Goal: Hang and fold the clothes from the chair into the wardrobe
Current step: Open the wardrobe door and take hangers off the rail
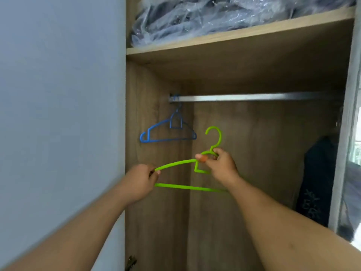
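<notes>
wooden wardrobe (254, 153) interior filled the view. both hands held a green hanger (187, 187) in front of it, below the metal rail (254, 97). left hand (140, 182) gripped the hanger's left end; right hand (221, 165) pinched its neck under the hook. a blue hanger (168, 132) hung on the rail above the left hand. dark clothing (316, 182) hung right of the right hand; plastic-wrapped bundles (224, 16) lay on the shelf above

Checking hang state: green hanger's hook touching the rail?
Apart. Head view: green hanger hook sits well below the rail, bare wardrobe back between them.
</notes>
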